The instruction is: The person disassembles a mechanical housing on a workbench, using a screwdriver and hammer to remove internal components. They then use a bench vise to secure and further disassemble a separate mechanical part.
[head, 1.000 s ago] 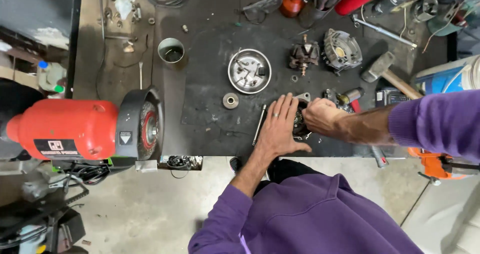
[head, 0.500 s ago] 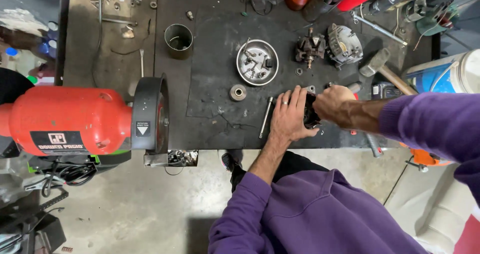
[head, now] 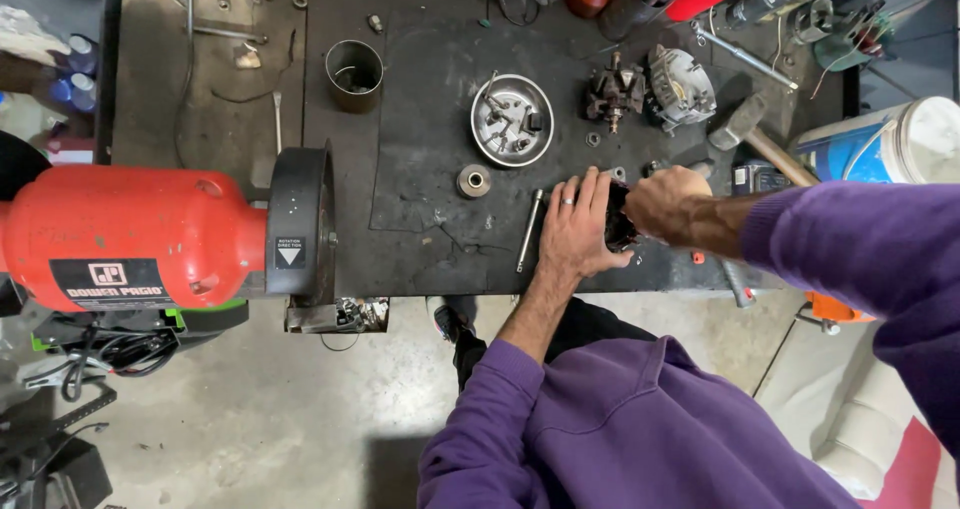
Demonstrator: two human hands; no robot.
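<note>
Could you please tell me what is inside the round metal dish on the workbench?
The round metal dish holds several small loose metal parts, seemingly bolts and fittings, though they are too small to identify. The dish floor beneath them is partly covered. Both hands work apart from it, nearer the bench edge.

Workshop, mechanical repair type. Evidence: dark, stained metal workbench [head: 420,239] spanning the upper half of the frame; red bench grinder [head: 150,234] at left edge; hammer [head: 762,141] at upper right; dismantled motor or alternator parts [head: 650,89] at upper centre; round metal dish [head: 512,121] holding small loose parts; metal cup [head: 354,73] and scattered hardware at upper left; bare concrete floor [head: 300,409] below; cables at lower left.
</note>
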